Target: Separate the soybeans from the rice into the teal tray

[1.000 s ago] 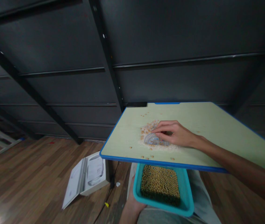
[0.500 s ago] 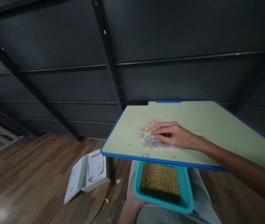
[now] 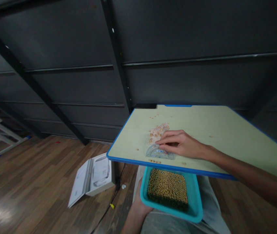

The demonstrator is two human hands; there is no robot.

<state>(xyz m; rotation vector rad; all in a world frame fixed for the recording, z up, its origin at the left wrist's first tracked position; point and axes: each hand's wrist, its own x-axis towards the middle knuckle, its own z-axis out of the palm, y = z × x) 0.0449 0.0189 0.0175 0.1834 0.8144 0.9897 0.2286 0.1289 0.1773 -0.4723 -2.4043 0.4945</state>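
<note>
My right hand [image 3: 177,143] pinches a clear half-round protractor [image 3: 155,151] that lies on the pale tabletop [image 3: 197,123] close to its front edge. Just beyond the protractor is a small heap of soybeans and pale grains [image 3: 158,131]. A short row of soybeans [image 3: 155,161] sits between the protractor and the blue edge. Below that edge, my left hand [image 3: 140,203] grips the left side of a turquoise basin [image 3: 195,195] filled with soybeans [image 3: 167,185]. Most of the left fingers are hidden behind the basin.
An open white box [image 3: 101,175] stands on the wooden floor to the left, beside a black cable with a yellow tag [image 3: 112,206]. A black object [image 3: 146,106] lies at the table's back left corner. Behind the table rises a dark panelled wall [image 3: 79,84].
My right hand has drawn the protractor toward the table's front edge and slightly left, away from the heap. The soybeans near the edge now lie in a tighter row. The basin stays put.
</note>
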